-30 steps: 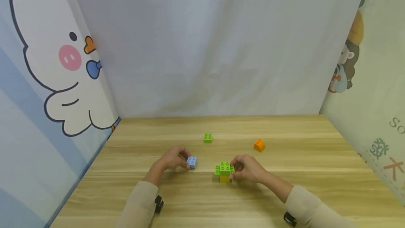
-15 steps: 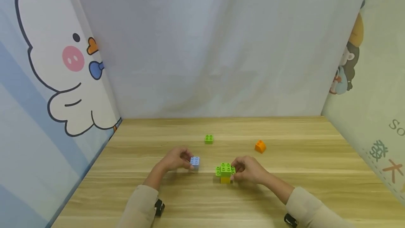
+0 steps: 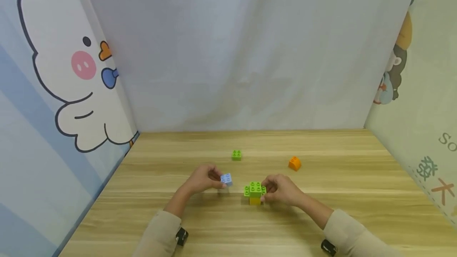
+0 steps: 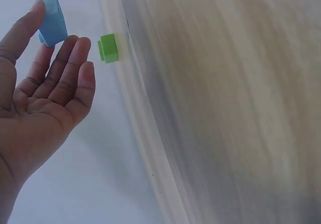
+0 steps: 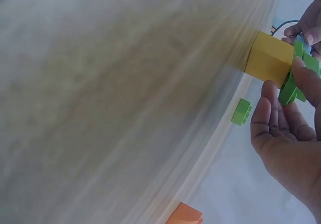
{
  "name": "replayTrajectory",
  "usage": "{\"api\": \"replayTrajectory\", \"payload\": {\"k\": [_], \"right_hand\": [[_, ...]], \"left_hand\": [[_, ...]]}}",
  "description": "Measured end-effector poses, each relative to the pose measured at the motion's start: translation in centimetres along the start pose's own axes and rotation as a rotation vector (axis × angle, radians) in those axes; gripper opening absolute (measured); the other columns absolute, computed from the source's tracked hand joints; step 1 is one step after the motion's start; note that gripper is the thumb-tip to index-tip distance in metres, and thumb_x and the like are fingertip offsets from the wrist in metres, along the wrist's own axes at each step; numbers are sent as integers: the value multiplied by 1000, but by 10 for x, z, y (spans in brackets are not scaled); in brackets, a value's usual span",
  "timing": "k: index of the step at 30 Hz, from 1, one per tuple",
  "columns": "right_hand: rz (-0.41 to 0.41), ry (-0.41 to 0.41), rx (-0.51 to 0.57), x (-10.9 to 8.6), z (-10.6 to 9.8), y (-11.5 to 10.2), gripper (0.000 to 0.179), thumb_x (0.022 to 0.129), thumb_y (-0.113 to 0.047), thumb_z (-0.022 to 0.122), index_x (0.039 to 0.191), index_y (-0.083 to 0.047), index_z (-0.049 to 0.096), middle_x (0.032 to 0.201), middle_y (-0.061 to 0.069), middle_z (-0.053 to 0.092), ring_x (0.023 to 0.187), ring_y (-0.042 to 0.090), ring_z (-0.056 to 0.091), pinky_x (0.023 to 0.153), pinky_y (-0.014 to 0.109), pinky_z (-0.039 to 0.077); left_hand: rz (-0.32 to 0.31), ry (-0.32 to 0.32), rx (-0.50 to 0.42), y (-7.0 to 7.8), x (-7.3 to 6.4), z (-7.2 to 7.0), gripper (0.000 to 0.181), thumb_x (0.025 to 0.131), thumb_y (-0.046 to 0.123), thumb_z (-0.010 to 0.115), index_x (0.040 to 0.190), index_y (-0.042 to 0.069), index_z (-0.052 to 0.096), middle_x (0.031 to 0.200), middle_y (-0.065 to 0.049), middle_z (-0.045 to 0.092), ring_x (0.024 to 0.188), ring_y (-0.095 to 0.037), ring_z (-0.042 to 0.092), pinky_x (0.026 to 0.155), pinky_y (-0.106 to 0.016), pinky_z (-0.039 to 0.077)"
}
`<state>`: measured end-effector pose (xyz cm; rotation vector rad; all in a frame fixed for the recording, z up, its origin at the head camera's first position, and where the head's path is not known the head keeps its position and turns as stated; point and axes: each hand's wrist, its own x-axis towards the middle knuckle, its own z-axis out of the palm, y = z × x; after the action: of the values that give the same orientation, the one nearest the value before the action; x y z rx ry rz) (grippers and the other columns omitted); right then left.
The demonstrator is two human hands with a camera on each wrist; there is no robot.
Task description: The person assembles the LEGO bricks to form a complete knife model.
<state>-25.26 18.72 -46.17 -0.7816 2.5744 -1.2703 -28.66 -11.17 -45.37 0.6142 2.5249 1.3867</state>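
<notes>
Blue block [image 3: 226,179] points studs up; green crosspiece [image 3: 246,191] runs left to right.

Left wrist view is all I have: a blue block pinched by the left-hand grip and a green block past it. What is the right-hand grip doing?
Observer: The right-hand grip is holding the green part that juts out on the right side of a green-and-yellow stack.
Operator: Is my blue block touching that stack?
Observer: No. In the head view it sits to the left of the stack, with bare table showing between them.
Operator: Any loose piece that I can't see?
Observer: Yes, an orange block lies apart from the stack, off to its right and farther from the person.
</notes>
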Motion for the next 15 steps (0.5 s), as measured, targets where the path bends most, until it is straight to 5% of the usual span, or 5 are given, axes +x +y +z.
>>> {"api": "replayTrajectory", "payload": {"k": [15], "right_hand": [[-10, -6, -23, -3, 1, -7, 38, 77, -16, 77, 105, 4, 61, 88, 3, 62, 77, 15, 62, 68, 25, 51]], "left_hand": [[91, -22, -34, 24, -4, 13, 31, 76, 18, 78, 96, 2, 62, 87, -5, 61, 77, -18, 59, 68, -31, 50]]}}
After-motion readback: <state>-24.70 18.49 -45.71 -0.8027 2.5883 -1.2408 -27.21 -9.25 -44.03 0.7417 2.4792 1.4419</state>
